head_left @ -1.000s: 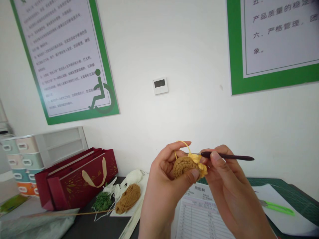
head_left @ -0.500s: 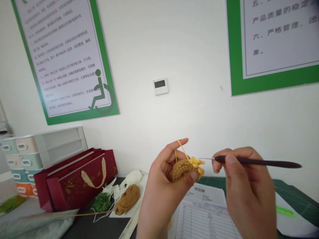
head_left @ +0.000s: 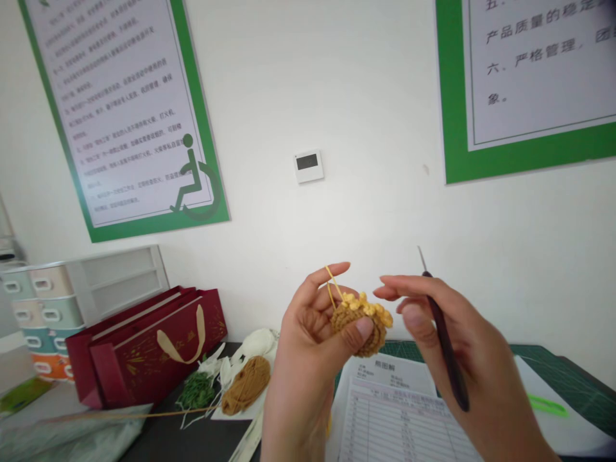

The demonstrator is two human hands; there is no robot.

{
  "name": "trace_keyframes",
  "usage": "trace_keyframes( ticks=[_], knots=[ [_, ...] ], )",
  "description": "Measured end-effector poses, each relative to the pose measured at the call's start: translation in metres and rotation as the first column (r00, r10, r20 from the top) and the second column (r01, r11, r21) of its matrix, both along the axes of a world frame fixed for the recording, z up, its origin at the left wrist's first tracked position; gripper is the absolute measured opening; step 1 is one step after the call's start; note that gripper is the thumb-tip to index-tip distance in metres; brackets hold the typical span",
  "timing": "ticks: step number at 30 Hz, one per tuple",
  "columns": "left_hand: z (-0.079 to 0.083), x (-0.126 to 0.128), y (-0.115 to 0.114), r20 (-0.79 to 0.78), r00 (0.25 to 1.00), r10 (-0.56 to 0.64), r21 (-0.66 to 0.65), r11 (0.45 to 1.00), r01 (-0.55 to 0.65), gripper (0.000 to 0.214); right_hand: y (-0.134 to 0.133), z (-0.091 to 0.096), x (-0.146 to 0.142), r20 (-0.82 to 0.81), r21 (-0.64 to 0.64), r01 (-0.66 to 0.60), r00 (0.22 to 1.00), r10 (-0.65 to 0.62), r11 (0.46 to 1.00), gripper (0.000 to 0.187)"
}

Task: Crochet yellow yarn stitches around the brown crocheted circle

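Note:
My left hand (head_left: 312, 340) pinches a small round crochet piece (head_left: 363, 330), brown with a bumpy yellow edge along its top. Yellow yarn (head_left: 332, 279) runs from that edge up over my raised left index finger. To the right, my right hand (head_left: 462, 346) holds a crochet hook (head_left: 445, 350) with a dark handle, its thin metal tip pointing up and clear of the work. The right index finger and thumb reach toward the yellow edge, a small gap away from it.
Brown yarn (head_left: 246, 385), green yarn (head_left: 196, 390) and white yarn (head_left: 257, 343) lie left of my hands, before a red gift bag (head_left: 154, 346) and small drawers (head_left: 43, 321). Printed sheets (head_left: 394, 410) cover a green cutting mat (head_left: 543, 366). A light-green plastic piece (head_left: 548, 405) lies right.
The hook has come away from the yellow stitches and swung from level to upright in my right hand. My left hand has turned the crochet piece, so its round face shows more.

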State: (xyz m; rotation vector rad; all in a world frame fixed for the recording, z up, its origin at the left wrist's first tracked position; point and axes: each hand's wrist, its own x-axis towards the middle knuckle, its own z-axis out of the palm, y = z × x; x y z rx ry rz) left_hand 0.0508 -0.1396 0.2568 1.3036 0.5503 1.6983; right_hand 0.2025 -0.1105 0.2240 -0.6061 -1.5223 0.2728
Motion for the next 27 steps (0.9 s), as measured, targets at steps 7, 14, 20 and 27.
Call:
trace_keyframes(
  ticks=[7, 14, 20, 27],
  knots=[
    [-0.006, -0.001, 0.003, -0.060, 0.998, -0.032, -0.035, 0.999, 0.030, 0.037, 0.002, 0.005, -0.006, 0.009, -0.233, -0.239, 0.969, 0.248, 0.943, 0.019],
    [-0.003, -0.013, 0.004, -0.317, 0.948, 0.005, -0.004, 1.000, -0.006, 0.018, 0.006, 0.005, 0.008, 0.008, -0.367, -0.383, 0.910, 0.414, 0.848, 0.022],
    [-0.001, -0.013, 0.001, -0.254, 0.967, 0.023, -0.066, 0.997, -0.041, 0.026, 0.004, 0.006, 0.004, 0.045, -0.348, -0.391, 0.901, 0.432, 0.852, 0.018],
    [-0.003, -0.009, 0.002, -0.204, 0.979, 0.027, -0.073, 0.996, -0.042, 0.029, 0.000, 0.008, 0.000, 0.030, -0.292, -0.451, 0.877, 0.480, 0.843, 0.016]
  ],
)
